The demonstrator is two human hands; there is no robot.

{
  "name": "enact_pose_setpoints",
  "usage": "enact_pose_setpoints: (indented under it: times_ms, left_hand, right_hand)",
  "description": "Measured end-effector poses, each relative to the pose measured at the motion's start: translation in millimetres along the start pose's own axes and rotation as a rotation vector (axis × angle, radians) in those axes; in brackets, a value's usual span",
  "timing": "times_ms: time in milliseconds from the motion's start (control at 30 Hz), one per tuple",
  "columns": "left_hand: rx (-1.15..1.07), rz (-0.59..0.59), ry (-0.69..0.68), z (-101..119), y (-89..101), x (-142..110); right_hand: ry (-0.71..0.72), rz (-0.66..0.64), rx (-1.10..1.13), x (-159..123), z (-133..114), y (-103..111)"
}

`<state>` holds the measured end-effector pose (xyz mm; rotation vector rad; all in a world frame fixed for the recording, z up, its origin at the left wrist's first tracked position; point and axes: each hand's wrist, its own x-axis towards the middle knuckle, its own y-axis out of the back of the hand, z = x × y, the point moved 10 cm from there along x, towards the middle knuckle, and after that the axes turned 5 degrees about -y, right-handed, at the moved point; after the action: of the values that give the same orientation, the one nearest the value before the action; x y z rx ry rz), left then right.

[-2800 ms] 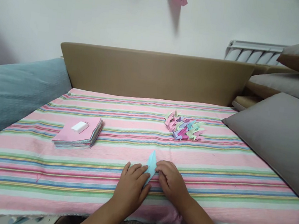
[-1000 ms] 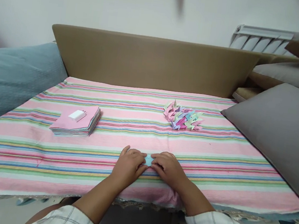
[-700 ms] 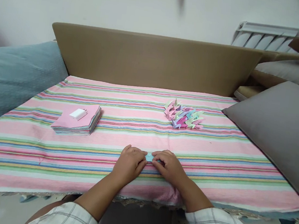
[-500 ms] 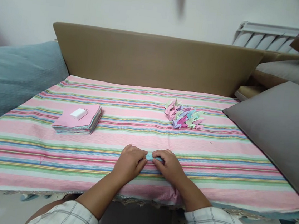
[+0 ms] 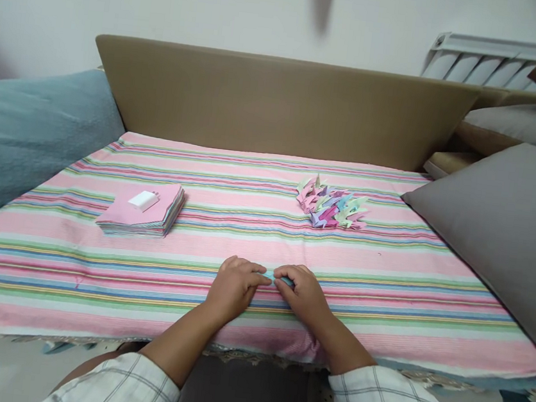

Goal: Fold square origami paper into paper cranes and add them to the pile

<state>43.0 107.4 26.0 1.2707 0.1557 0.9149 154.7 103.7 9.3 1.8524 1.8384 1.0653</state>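
Observation:
Between my two hands is a small piece of folded light-blue paper point(image 5: 270, 276), mostly covered by fingers. My left hand point(image 5: 235, 286) pinches its left end between thumb and fingers. On the right end, my right hand point(image 5: 302, 293) is closed in a similar pinch. Both hands rest low over the striped cloth point(image 5: 226, 228) near its front edge. Beyond them, right of centre, lies a heap of folded paper cranes point(image 5: 331, 207) in pink, purple, green and blue. To the left sits a stack of square coloured paper point(image 5: 150, 213) with a white charger plug point(image 5: 144, 200) on top.
A brown sofa backrest point(image 5: 279, 105) runs across the back. A blue cushion point(image 5: 33, 135) leans at the left, and grey pillows point(image 5: 512, 222) are piled at the right. Behind is a white radiator point(image 5: 487, 61) against the wall.
My left thumb and fingers have slid slightly right along the blue paper, covering more of it. My right hand keeps nearly the same pinch. The whole view has shifted a little.

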Motion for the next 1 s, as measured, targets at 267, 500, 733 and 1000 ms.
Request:
enact_pose_setpoints:
  times_ms: [267, 500, 733, 1000]
  left_hand:
    - [0.065, -0.029, -0.017, 3.2, -4.6, -1.1]
    - [0.073, -0.039, -0.013, 3.1, -5.2, -0.4]
    - [0.081, -0.047, -0.002, 0.7, -7.9, -1.6]
    - [0.093, -0.049, -0.003, 0.7, -8.5, -1.6]
  right_hand:
    - [0.016, -0.035, 0.02, 0.3, 1.5, -0.7]
    - [0.034, -0.056, 0.061, -0.8, 4.2, -0.3]
    - [-0.032, -0.044, 0.017, -0.3, 3.1, -1.0]
    - [-0.054, -0.014, 0.004, 0.6, 4.5, -2.9]
